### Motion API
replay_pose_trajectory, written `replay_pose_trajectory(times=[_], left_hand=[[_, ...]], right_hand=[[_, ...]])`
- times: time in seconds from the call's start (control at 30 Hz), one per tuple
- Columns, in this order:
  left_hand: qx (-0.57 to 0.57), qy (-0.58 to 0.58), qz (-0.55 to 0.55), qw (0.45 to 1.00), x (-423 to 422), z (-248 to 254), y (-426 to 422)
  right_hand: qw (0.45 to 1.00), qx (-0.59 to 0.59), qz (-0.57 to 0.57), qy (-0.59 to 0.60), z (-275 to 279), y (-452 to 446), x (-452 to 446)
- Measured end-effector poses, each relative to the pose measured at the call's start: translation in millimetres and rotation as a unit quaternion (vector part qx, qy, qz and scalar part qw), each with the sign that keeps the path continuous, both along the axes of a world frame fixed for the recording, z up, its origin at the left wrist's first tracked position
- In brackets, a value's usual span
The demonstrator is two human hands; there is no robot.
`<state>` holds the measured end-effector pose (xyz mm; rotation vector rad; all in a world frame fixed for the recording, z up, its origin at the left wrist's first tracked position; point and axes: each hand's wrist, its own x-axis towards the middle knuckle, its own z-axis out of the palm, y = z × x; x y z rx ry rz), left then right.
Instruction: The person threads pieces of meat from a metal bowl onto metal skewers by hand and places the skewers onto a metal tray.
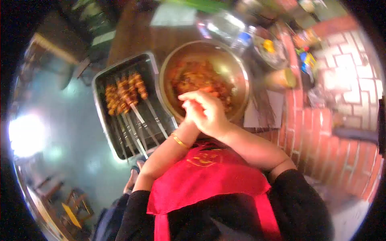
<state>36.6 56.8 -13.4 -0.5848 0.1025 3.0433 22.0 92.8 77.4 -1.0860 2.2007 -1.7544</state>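
My two hands are together over the near rim of a big metal bowl (243, 72), which holds reddish, seasoned meat pieces (201, 78). On top is my right hand (211, 114), its fingers curled and pointing left; whatever lies inside them is hidden. Beneath it, my left hand (190, 116) is mostly covered, with a gold bangle on its wrist and its fingers out of sight. To the left of the bowl, a dark rectangular tray (108, 134) holds several metal skewers threaded with meat (125, 94), their flat handles toward me.
Bowl and tray stand on a dark wooden table (138, 38). Behind the bowl are a clear plastic container (225, 26) and a blurred plate with something yellow. A jar (281, 78) lies to the right, near a white sheet and a brick wall (299, 132).
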Motion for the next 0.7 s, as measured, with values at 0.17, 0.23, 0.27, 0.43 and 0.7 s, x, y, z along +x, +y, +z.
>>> replay_pose_trajectory(times=[0.17, 0.23, 0.27, 0.43, 0.7], left_hand=[[-0.020, -0.047, -0.063, 0.997, -6, -7, -9], [-0.065, -0.098, -0.044, 0.992, -8, 2, -5], [-0.080, -0.107, -0.039, 0.990, -9, 2, -4], [-0.136, -0.080, -0.025, 0.987, -8, -7, -4], [-0.190, -0.115, 0.020, 0.975, -6, 2, 1]], right_hand=[[0.960, 0.123, -0.249, 0.029, -53, 169, -82], [0.899, 0.294, -0.324, 0.020, -81, 234, -109], [0.880, 0.340, -0.329, 0.026, -93, 255, -117], [0.867, 0.410, -0.277, 0.052, -137, 288, -129], [0.889, 0.365, -0.272, -0.044, -144, 294, -148]])
